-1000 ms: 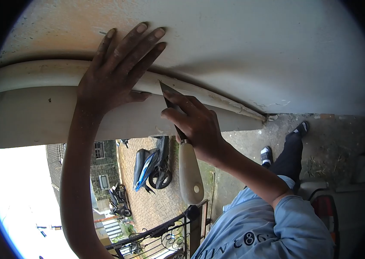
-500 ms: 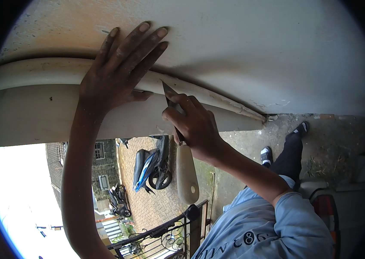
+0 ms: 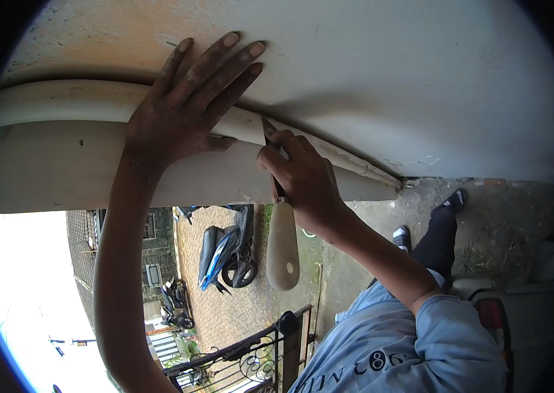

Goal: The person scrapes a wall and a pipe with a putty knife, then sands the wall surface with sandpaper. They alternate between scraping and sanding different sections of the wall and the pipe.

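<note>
- A pale wall [image 3: 388, 78] fills the picture's 12 o'clock side, and a pipe [image 3: 61, 101] bows along it from about 10 o'clock to 3 o'clock, the piece both hands are on.
- Hands and tool have edged slightly toward 3 o'clock in the past second, bringing the blade to a spot farther along the pipe; the view has shifted a little as well, so the exact travel is hard to judge.
- A scooter [image 3: 221, 255] stands outside toward 7 o'clock, beyond the pipe and the working hands, with a metal railing [image 3: 231, 354] nearer 6 o'clock.
- The left hand [image 3: 172, 121] lies spread across the pipe, fingers fanned toward 1 o'clock with their tips at the wall, and thumb out toward 3 o'clock; it grips no tool.
- The right hand [image 3: 306, 173], just past it at 4 o'clock, is curled closed, pinching the scraper [image 3: 283, 249] high up by its metal, between thumb and fingers.
- The scraper's light handle, holed near its end, hangs free below the fist toward 6 o'clock.
- Its blade [image 3: 268, 128] points to 11 o'clock, the tip at the pipe's face; whether it bites into the surface cannot be told.
</note>
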The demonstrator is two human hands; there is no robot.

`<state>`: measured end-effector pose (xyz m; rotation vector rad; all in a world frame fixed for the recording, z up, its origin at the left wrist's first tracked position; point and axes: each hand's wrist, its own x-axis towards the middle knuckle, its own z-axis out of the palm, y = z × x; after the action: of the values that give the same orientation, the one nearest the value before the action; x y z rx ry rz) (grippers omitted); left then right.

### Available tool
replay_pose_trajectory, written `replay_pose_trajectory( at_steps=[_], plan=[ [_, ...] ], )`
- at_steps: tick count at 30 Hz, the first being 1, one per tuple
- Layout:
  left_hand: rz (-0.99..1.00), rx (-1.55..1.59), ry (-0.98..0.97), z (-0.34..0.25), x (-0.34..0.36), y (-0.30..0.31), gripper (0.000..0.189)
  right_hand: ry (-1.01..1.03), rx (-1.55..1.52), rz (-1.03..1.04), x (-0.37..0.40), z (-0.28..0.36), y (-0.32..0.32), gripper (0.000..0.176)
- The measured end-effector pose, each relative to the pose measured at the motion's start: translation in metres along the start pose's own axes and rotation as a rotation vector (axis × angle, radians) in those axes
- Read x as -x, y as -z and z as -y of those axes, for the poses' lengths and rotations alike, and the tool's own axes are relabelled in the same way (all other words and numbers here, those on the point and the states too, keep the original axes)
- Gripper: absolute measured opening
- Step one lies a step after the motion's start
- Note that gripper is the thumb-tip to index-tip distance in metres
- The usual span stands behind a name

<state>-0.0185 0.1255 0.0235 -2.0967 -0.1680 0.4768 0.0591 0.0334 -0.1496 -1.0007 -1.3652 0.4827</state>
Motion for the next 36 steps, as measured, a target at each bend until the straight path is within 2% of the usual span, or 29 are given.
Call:
replay_pose_trajectory(
  at_steps=[1,3,6,9,12,18,19,26,36],
  plan=[
    [-0.013,-0.002,0.002,0.001,0.0,0.001,0.117,-0.017,0.025,-0.029,-0.001,-0.005,-0.002,0.026],
    [-0.001,-0.011,0.0,0.003,0.0,0.003,0.117,-0.101,-0.128,0.022,0.009,-0.011,0.005,0.028],
    [-0.006,0.009,0.009,0.001,-0.001,0.001,0.117,-0.03,-0.097,0.02,0.015,-0.003,0.013,0.027],
    [0.0,0.012,0.008,-0.001,0.0,0.0,0.116,0.071,0.022,-0.051,0.019,-0.006,-0.006,0.025],
    [0.003,0.007,0.01,0.002,0.001,0.001,0.115,-0.003,-0.086,-0.002,0.025,-0.001,0.005,0.027],
    [-0.004,0.011,0.014,0.001,-0.001,0.001,0.116,-0.039,0.047,-0.033,0.018,-0.018,-0.005,0.026],
    [0.001,0.011,0.013,0.0,0.0,0.001,0.116,-0.051,-0.042,0.04,0.02,-0.012,0.002,0.028],
    [-0.006,0.012,0.013,0.0,0.002,-0.001,0.117,-0.003,-0.047,-0.028,0.023,0.004,0.001,0.028],
    [-0.011,0.028,0.003,0.001,0.0,0.0,0.113,0.014,0.039,0.028,0.017,-0.002,-0.003,0.029]
  ],
)
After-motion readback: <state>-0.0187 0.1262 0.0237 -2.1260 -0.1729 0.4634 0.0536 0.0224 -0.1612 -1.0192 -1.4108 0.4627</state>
